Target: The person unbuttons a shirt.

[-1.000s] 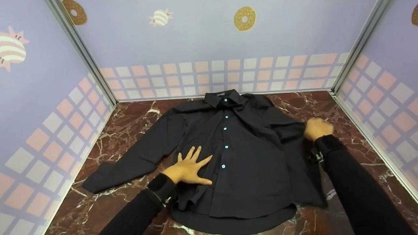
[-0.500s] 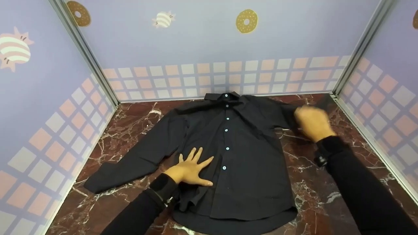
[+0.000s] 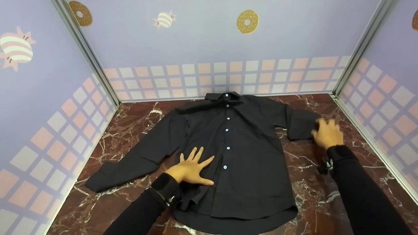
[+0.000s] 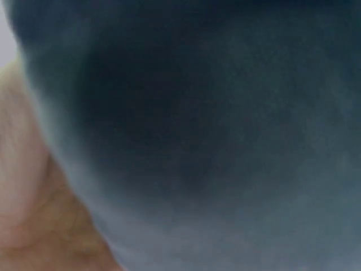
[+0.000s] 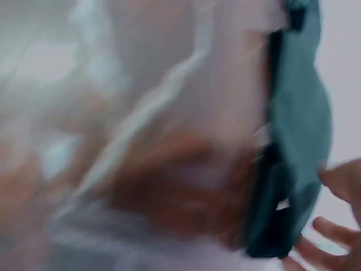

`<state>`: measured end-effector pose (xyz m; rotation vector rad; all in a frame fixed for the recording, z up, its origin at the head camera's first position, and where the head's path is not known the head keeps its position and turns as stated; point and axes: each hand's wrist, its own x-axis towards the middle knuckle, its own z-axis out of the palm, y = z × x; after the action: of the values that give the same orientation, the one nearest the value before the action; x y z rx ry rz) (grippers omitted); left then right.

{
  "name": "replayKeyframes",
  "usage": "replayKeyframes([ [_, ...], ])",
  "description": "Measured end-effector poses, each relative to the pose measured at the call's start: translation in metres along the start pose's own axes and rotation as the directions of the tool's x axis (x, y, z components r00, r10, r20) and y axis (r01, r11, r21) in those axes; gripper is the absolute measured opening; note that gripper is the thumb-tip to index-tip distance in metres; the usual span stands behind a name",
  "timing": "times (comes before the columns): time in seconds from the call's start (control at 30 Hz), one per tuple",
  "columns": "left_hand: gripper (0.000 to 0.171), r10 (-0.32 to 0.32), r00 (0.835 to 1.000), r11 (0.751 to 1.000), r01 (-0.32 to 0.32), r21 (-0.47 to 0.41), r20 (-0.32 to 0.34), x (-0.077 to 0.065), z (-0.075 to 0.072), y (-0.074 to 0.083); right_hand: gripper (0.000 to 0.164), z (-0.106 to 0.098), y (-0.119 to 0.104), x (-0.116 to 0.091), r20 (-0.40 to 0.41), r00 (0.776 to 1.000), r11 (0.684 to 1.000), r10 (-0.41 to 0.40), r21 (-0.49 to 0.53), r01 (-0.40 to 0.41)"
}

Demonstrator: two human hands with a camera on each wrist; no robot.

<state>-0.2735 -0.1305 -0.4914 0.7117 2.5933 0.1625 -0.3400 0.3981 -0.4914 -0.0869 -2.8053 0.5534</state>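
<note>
A black button-up shirt (image 3: 254, 169) lies front up, its collar (image 3: 223, 96) toward the back wall. My left hand (image 3: 191, 169) rests on the shirt's lower left front with fingers spread. The left wrist view is filled by blurred dark cloth, part of the hand (image 4: 22, 164) showing at its edge. My right hand (image 3: 327, 133) is at the outer end of the shirt's right-side sleeve (image 3: 302, 124), which looks folded short. In the right wrist view, its thumb and fingers stand apart right at the edge of the sleeve cloth (image 5: 302, 118).
The shirt's left-side sleeve (image 3: 130, 166) stretches diagonally out to the left. Beneath is a dark red marbled tabletop (image 3: 310, 186). Patterned panels form a back wall (image 3: 196, 42), a left wall (image 3: 29, 107) and a right wall (image 3: 392, 81) around it.
The right-side sleeve, earlier hanging down along the shirt's side, has swung up and outward and now lies folded short. My right hand's fingers have loosened. The left hand has stayed in place.
</note>
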Motion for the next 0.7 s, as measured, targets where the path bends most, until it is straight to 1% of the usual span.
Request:
replayKeyframes([
  [0.07, 0.102, -0.016, 1.0, 1.0, 0.016, 0.009, 0.004, -0.002, 0.0, 0.002, 0.041, 0.004, 0.008, -0.008, 0.082, 0.997, 0.999, -0.002, -0.038, 0.005],
  [0.1, 0.101, -0.023, 1.0, 1.0, 0.023, 0.015, 0.002, -0.002, -0.001, 0.003, 0.037, 0.004, 0.011, -0.011, 0.109, 0.994, 0.999, 0.003, -0.045, 0.002],
  [0.13, 0.1, -0.028, 1.0, 0.999, 0.028, 0.02, -0.001, -0.003, -0.002, 0.004, 0.031, 0.002, 0.013, -0.012, 0.11, 0.994, 0.999, 0.008, -0.045, -0.004],
  [0.2, 0.099, -0.032, 0.999, 0.999, 0.032, 0.03, -0.003, -0.002, -0.002, 0.006, 0.019, -0.005, 0.016, -0.012, 0.039, 0.999, 0.999, 0.025, -0.03, -0.024],
  [0.27, 0.098, -0.03, 1.0, 0.999, 0.031, 0.037, -0.009, 0.0, -0.003, 0.007, 0.014, -0.018, 0.016, -0.009, -0.072, 0.996, 0.999, 0.046, 0.001, -0.046],
  [0.3, 0.098, -0.028, 1.0, 0.999, 0.029, 0.038, -0.011, 0.0, -0.003, 0.008, 0.015, -0.026, 0.015, -0.006, -0.136, 0.989, 0.998, 0.062, 0.022, -0.06],
  [0.37, 0.098, -0.028, 1.0, 0.999, 0.029, 0.039, -0.013, 0.0, -0.002, 0.007, 0.017, -0.039, 0.013, -0.002, -0.262, 0.961, 0.996, 0.082, 0.055, -0.07],
  [0.4, 0.098, -0.03, 0.999, 0.999, 0.031, 0.038, -0.013, -0.001, -0.002, 0.007, 0.018, -0.045, 0.011, 0.0, -0.302, 0.949, 0.996, 0.085, 0.059, -0.07],
  [0.43, 0.098, -0.033, 0.999, 0.999, 0.033, 0.036, -0.013, -0.001, -0.001, 0.006, 0.019, -0.049, 0.011, 0.001, -0.318, 0.945, 0.997, 0.077, 0.05, -0.064],
  [0.47, 0.098, -0.035, 0.999, 0.999, 0.035, 0.035, -0.011, -0.002, -0.001, 0.005, 0.018, -0.052, 0.01, 0.002, -0.304, 0.95, 0.998, 0.064, 0.027, -0.058],
  [0.5, 0.098, -0.037, 0.999, 0.999, 0.037, 0.035, -0.012, -0.003, -0.001, 0.005, 0.017, -0.053, 0.01, 0.001, -0.263, 0.964, 0.999, 0.049, -0.001, -0.051],
  [0.53, 0.098, -0.038, 0.999, 0.999, 0.039, 0.035, -0.012, -0.004, -0.001, 0.004, 0.015, -0.053, 0.011, -0.001, -0.201, 0.979, 0.998, 0.034, -0.036, -0.042],
  [0.57, 0.098, -0.039, 0.999, 0.999, 0.04, 0.035, -0.011, -0.004, -0.001, 0.004, 0.013, -0.052, 0.011, -0.003, -0.123, 0.992, 0.997, 0.02, -0.073, -0.029],
  [0.6, 0.098, -0.04, 0.999, 0.999, 0.04, 0.034, -0.011, -0.004, -0.001, 0.003, 0.011, -0.05, 0.012, -0.005, -0.029, 1.0, 0.994, 0.006, -0.108, -0.009],
  [0.63, 0.098, -0.039, 0.999, 0.999, 0.039, 0.033, -0.012, -0.004, -0.001, 0.003, 0.009, -0.048, 0.012, -0.007, 0.074, 0.997, 0.992, 0.0, -0.125, 0.009],
  [0.67, 0.098, -0.036, 0.999, 0.999, 0.036, 0.031, -0.01, -0.004, -0.001, 0.003, 0.011, -0.046, 0.013, -0.009, 0.17, 0.985, 0.991, 0.003, -0.134, 0.02],
  [0.7, 0.099, -0.034, 0.999, 0.999, 0.034, 0.029, -0.011, -0.003, -0.002, 0.003, 0.014, -0.045, 0.012, -0.011, 0.254, 0.967, 0.99, 0.013, -0.138, 0.023],
])
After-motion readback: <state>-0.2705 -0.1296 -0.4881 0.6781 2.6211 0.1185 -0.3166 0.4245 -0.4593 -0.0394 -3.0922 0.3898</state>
